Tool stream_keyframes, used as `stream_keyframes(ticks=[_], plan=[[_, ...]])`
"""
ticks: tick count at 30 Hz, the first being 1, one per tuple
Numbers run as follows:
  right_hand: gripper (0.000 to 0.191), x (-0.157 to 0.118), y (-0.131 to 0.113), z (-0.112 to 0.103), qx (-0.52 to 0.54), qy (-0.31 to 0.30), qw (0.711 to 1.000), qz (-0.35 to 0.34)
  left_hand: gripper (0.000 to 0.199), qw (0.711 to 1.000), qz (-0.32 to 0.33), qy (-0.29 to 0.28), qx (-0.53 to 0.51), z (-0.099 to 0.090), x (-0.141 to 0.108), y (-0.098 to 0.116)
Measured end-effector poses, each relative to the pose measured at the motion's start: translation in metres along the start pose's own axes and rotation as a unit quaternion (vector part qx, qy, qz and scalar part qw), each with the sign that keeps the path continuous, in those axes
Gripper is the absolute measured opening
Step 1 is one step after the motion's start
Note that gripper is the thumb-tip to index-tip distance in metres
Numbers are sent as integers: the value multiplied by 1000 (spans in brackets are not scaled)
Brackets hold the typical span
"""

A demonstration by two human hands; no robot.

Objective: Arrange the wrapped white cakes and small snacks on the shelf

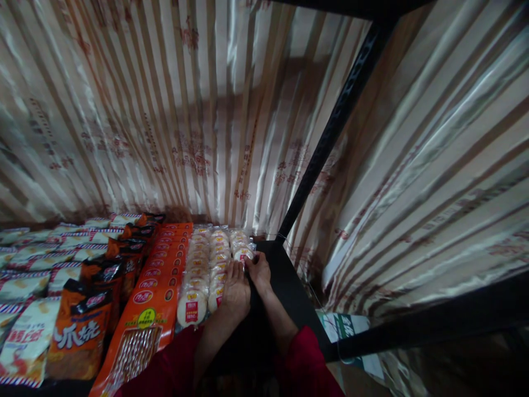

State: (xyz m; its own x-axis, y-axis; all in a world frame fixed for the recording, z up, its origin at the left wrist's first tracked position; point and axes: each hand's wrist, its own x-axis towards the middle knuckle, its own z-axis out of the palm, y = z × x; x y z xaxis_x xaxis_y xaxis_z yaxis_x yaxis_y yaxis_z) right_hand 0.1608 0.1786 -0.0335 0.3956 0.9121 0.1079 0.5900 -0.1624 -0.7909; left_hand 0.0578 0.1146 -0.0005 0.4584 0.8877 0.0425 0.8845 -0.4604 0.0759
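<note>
Round, pale crackers in clear wrappers with red labels stand in several rows on the black shelf point(285, 286). At the front of the rightmost row is a cracker packet point(243, 254), with both hands at its lower edge. My left hand point(236, 291) has its fingers closed together at the packet's lower left. My right hand point(259, 272) pinches the packet's right side with thumb and fingers. Left of my left hand stands another cracker packet point(192, 310), front of its row. My fingers hide the lower part of the held packet.
Orange snack packs point(142, 309) overlap in a long row left of the crackers. Farther left stand orange-and-black bags point(78, 336) and white snack bags point(27, 342). A black metal post point(330, 132) rises at the shelf's back corner. Pleated printed sheeting point(198, 110) hangs behind.
</note>
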Motion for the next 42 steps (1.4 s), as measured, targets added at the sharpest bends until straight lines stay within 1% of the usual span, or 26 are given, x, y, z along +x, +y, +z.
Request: stream_keyframes(ticks=[2,6,9,12,15,18,20,23,25,28,33,36,39,42], plan=[[30,2,1,3,-2,7,1000,-10,54,1000,-1,5,-4,3,0,-1],[28,5,4,4,-16,8,998,-60,58,1000,-6,23,-12,9,1,0],[28,5,5,2,6,-1,998,-65,62,1000,-7,0,-10,11,3,1],[29,2,6,0,31,-3,998,-57,61,1000,-8,-17,1,9,4,3],[38,2,6,-4,31,-3,998,-56,56,1000,-7,-10,7,8,4,2],[50,8,3,-7,26,4,999,-48,51,1000,1,-4,7,8,3,1],[57,15,0,-8,41,-11,999,-18,51,1000,4,2,9,11,3,1],[63,24,-3,-4,84,-62,994,16,55,1000,7,-3,16,14,4,2],[64,28,-4,1,108,-86,990,7,55,1000,10,-6,19,16,6,2],[61,31,-4,8,117,-100,988,-14,53,1000,5,-2,14,17,6,2],[56,32,-2,16,94,-82,992,-32,56,1000,-2,-21,-6,13,5,1],[57,30,-2,18,84,-72,993,-43,56,1000,-3,-18,-6,9,4,0],[59,26,-3,20,71,-58,995,-38,53,1000,2,-13,-4,6,4,0],[58,23,-5,21,65,-45,996,-32,50,1000,-4,-27,-4,3,4,0]])
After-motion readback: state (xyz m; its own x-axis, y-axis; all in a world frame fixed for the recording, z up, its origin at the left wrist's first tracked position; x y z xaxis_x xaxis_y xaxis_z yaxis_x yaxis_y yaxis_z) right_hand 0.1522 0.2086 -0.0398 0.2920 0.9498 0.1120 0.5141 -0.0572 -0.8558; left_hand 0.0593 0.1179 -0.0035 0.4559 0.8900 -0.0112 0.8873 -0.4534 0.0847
